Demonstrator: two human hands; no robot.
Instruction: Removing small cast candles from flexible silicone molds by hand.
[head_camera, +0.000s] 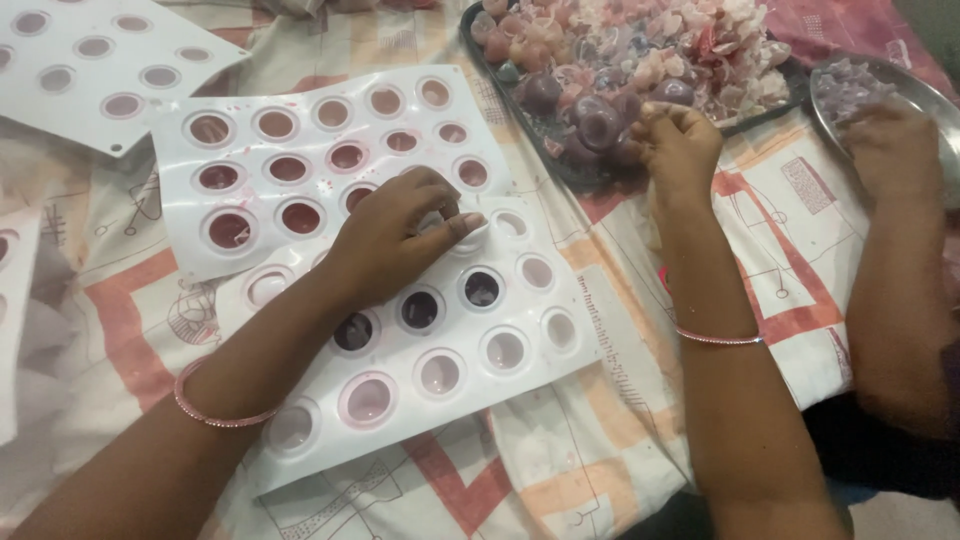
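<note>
Item: white mould sheet (470, 350), flexible, rectangular, lying flat at centre frame on a patterned cloth (620, 440). Long axis runs from lower left to upper right of the frame; its upper edge overlaps a second mould sheet (250, 120) placed above it to the left.

Appearance: rows of round cavities with raised rims. Three cavities near the middle hold dark purple fill; the others show pale pink or whitish residue.

Left hand (395, 240): rests on the upper part of the white mould sheet, fingers curled and pinching at one cavity rim; what, if anything, is between the fingertips cannot be told. A pink bangle (215, 415) sits on that wrist.

Right hand (680, 145): at upper centre right, fingers closed on a small pale piece at the edge of the dark tray (590, 180).

Containers:
- Dark tray, top centre: heaped with purple and pink domed pieces and pale, flaky scraps.
- Metal plate (930, 100), upper right: holds pale lilac pieces; another person's hand (890, 145) rests on it, fingers hidden.
- Second mould sheet: cavities hold reddish-brown and pink fill.
- Third mould sheet (100, 60), upper left corner: cavities with pale pink residue.
</note>
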